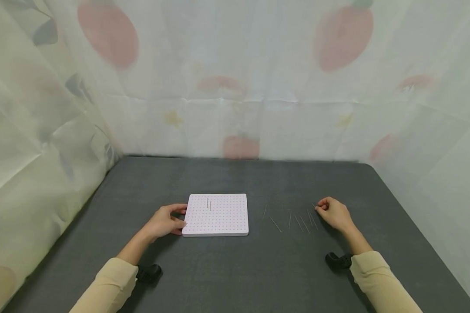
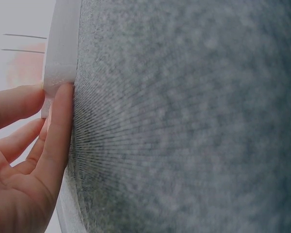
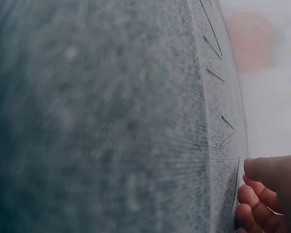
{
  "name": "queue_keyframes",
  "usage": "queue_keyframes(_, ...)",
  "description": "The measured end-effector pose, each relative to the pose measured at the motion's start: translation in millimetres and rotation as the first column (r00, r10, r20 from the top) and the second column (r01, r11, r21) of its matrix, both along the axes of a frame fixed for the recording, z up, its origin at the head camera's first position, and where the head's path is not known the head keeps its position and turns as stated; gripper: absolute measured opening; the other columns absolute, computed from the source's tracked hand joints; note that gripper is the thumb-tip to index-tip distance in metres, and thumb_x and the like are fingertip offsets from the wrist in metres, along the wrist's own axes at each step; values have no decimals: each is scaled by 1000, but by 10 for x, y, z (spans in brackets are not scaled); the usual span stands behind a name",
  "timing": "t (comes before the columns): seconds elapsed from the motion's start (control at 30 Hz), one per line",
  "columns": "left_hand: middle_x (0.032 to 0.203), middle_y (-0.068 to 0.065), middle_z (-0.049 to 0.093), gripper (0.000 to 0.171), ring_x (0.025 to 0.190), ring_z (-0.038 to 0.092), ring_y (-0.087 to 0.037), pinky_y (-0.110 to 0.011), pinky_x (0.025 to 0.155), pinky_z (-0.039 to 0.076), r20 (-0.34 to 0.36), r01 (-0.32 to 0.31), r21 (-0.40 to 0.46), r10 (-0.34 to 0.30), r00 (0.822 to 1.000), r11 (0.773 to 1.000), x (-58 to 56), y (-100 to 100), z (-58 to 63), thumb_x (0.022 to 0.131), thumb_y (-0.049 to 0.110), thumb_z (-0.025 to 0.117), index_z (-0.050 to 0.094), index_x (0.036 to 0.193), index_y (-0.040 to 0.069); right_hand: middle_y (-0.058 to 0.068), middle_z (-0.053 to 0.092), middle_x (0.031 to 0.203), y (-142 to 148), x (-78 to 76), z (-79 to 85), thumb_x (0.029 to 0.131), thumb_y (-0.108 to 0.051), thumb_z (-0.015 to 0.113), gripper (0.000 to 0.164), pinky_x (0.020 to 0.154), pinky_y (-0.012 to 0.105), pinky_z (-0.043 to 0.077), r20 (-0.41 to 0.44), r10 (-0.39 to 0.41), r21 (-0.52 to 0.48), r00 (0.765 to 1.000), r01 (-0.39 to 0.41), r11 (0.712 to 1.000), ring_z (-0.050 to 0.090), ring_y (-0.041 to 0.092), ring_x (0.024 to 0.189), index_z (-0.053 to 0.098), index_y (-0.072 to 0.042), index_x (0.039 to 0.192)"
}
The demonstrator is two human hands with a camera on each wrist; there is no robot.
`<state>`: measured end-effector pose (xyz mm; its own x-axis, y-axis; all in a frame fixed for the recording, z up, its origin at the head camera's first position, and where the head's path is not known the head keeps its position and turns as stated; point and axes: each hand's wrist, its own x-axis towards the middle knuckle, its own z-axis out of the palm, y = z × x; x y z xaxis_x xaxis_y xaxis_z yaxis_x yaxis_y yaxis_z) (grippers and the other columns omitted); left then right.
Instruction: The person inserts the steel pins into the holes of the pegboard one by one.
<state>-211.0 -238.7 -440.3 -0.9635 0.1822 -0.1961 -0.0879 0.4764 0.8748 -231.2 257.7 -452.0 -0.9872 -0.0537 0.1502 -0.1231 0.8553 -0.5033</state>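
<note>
A white pegboard [image 1: 219, 222] with rows of small holes lies on the table. Two thin metal pins [image 1: 210, 206] stand upright in it, towards its back left; the left wrist view shows these pins [image 2: 24, 50] too. My left hand [image 1: 165, 222] holds the board's left edge between thumb and fingers. Off to the right, my right hand [image 1: 334, 214] pinches one thin pin [image 1: 313, 204] between thumb and fingertips, low over the table. In the right wrist view a dark pin [image 3: 237, 182] shows beside the fingertips. Several loose pins [image 1: 299, 223] lie between the board and my right hand.
The dark grey table [image 1: 227, 274] has its back edge against a pale curtain [image 1: 282, 126] printed with fruit. More curtain [image 1: 35, 143] hangs along the left side. A black wrist device [image 1: 149, 274] sits on each forearm.
</note>
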Motion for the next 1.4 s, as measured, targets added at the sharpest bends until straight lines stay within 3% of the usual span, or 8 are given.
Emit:
queue_keyframes(0.27, 123, -22, 48, 58, 80, 63, -19, -35, 62, 57, -3, 7, 2, -7, 1000, 1000, -13, -2, -1, 80, -4, 64, 43, 134, -1, 10, 60, 80, -24, 4, 31, 85, -12, 61, 13, 59, 36, 44, 10, 12, 22, 1000, -13, 1000, 54, 19, 67, 62, 0, 90)
queue_keyframes(0.87, 124, -23, 47, 59, 82, 63, -19, -34, 62, 57, 3, 10, -3, -10, 1000, 1000, -22, 12, 23, 81, -4, 63, 41, 135, -2, 9, 62, 78, -54, -22, 29, 88, -13, 54, 17, 53, 30, 40, 28, -59, 61, 998, 57, 997, 51, 16, 60, 66, -1, 87)
queue_keyframes(1.23, 123, -23, 48, 58, 81, 63, -19, -34, 62, 57, 3, 2, -11, -2, 1000, 1000, 9, 18, 28, 80, -4, 64, 42, 134, -2, 9, 61, 81, -80, -9, 27, 87, -16, 59, 16, 58, 37, 45, 49, -79, 77, 996, 75, 994, 55, 19, 67, 67, -2, 88)
queue_keyframes(1.4, 124, -23, 47, 58, 81, 63, -19, -33, 62, 57, 4, 6, -8, -6, 1000, 1000, 21, 10, 26, 80, -3, 64, 42, 134, -2, 9, 62, 80, -92, -5, 29, 87, -16, 57, 17, 55, 35, 44, 43, -83, 79, 996, 80, 994, 54, 18, 64, 68, -2, 87)
